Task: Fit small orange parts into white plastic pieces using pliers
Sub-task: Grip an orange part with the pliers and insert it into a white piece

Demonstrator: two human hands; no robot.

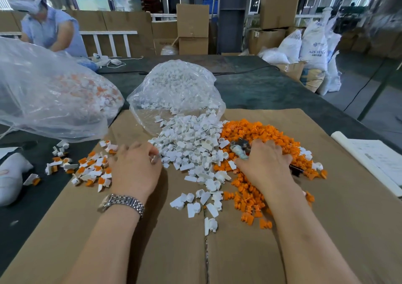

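1. Finished white-and-orange plastic assemblies (87,170): scattered at the left, beside a clear plastic bag (43,92).
2. Left hand (136,170): fingers curled at the edge of the white moulded plastic pieces (191,148); whether it pinches one I cannot tell.
3. Small orange plastic parts (261,131): heaped right of the white; likely light, stiff, best nipped at the body.
4. Right hand (266,166): grips wrapped-handle metal pliers (239,148).
5. Brown cardboard sheet (174,251) on dark surface (272,87); warehouse, cartons, sacks.

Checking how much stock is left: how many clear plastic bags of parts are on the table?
2. One big bag at the far left holds mixed white-and-orange pieces; the other bag, centre, spills white pieces onto the cardboard. Others may be out of frame.
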